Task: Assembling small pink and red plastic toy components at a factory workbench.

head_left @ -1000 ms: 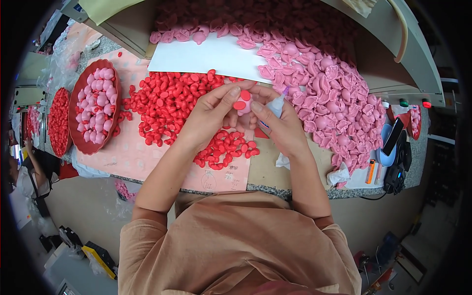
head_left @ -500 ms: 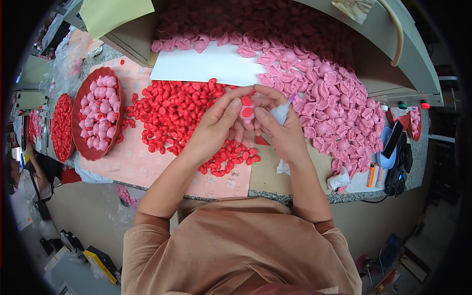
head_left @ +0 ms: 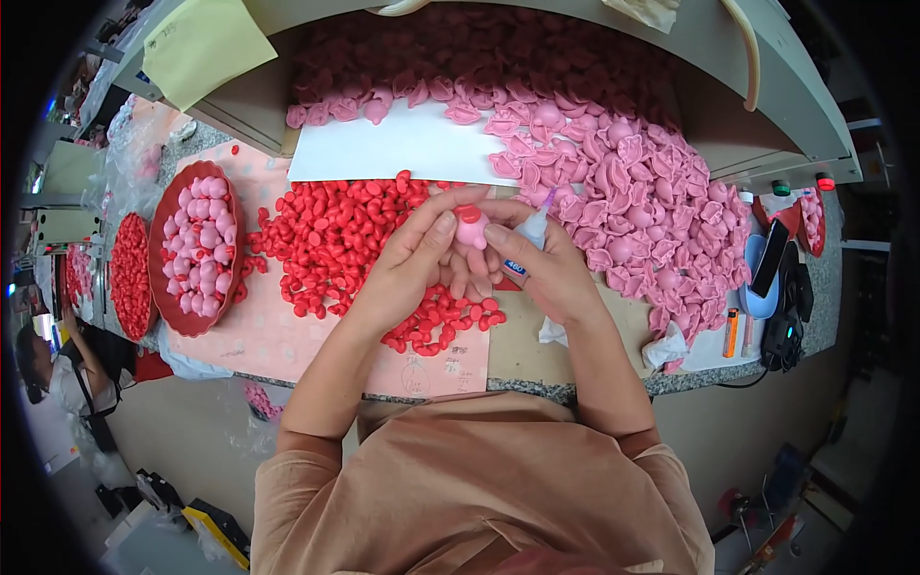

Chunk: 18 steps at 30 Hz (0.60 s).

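1. The left hand (head_left: 414,257) pinches a small pink figure (head_left: 471,236) between its thumb and fingers, above the near side of the red heap and in front of the wearer's chest.
2. The right hand (head_left: 556,278) grips a translucent squeeze bottle (head_left: 533,230) with a purple tip, which points up and slightly right. Its thumb reaches the figure's right edge; whether it presses there cannot be told.
3. The figure has turned since the earlier frames: two red ovals faced the camera then, whereas now a single red piece (head_left: 469,215) shows on top, with rounded pink lobes below.
4. The bottle's blue label, mostly covered half a second ago, now shows below the right thumb.
5. The heap of glossy red bean-shaped pieces (head_left: 331,244) looks unchanged on the pink patterned paper (head_left: 251,337), as does the pile of pink shell-like pieces (head_left: 652,216) beside the white sheet (head_left: 383,149).
6. At left, the scalloped red tray (head_left: 198,330) still holds pink-and-red figures.
7. The head view has shifted, so more of the yellow paper (head_left: 209,53) at upper left is visible.
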Available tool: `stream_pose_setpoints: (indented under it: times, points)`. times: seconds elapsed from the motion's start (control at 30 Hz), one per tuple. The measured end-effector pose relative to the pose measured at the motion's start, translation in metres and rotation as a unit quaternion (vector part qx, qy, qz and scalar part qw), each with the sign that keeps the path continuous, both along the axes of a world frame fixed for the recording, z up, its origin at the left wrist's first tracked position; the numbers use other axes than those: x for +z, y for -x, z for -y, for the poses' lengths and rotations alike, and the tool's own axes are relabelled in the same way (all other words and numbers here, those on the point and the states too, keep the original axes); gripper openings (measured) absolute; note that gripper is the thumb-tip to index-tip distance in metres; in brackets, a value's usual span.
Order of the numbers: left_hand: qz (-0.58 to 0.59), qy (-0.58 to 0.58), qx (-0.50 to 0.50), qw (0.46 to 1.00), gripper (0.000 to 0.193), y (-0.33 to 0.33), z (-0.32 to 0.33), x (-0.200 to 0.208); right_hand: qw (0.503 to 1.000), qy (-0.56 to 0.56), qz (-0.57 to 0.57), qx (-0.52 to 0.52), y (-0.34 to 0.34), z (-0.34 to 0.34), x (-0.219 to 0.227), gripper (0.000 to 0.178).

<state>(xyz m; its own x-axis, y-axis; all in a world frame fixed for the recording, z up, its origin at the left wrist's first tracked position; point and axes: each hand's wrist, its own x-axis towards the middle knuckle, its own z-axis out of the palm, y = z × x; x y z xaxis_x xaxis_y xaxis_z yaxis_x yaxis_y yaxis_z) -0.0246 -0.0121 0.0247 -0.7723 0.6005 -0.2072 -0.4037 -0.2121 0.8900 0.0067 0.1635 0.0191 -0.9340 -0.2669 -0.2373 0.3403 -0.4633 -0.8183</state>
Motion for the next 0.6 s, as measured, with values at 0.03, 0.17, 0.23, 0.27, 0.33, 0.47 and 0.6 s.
stream_pose_setpoints:
  times: [0.03, 0.17, 0.23, 0.27, 0.33, 0.47, 0.6]
  points:
    - [0.011, -0.031, -0.014, 0.999, 0.038, -0.001, 0.000, 0.004, 1.000, -0.003, -0.003, -0.006, 0.001, -0.001, 0.001, 0.027]
    - [-0.058, -0.021, -0.037, 0.997, 0.037, -0.003, -0.002, 0.004, 1.000, -0.021, -0.018, -0.013, -0.001, -0.004, -0.002, 0.026]
    - [-0.078, -0.016, -0.037, 0.996, 0.036, -0.003, -0.003, 0.006, 0.999, -0.028, -0.023, 0.008, 0.001, -0.008, 0.002, 0.025]
    - [-0.097, -0.012, -0.034, 0.995, 0.035, -0.004, -0.004, 0.007, 0.998, -0.038, -0.028, 0.033, 0.001, -0.009, 0.004, 0.023]
    - [-0.107, 0.013, -0.027, 0.994, 0.034, -0.005, -0.004, 0.005, 0.998, -0.040, -0.030, 0.035, 0.001, -0.007, -0.001, 0.023]
    - [-0.116, 0.004, -0.035, 0.993, 0.033, -0.004, -0.001, 0.000, 0.997, -0.034, -0.048, 0.041, 0.001, -0.006, 0.000, 0.019]
    - [-0.099, -0.028, -0.052, 0.993, 0.032, -0.003, -0.002, -0.003, 0.998, -0.029, -0.034, 0.038, 0.000, -0.007, -0.002, 0.017]
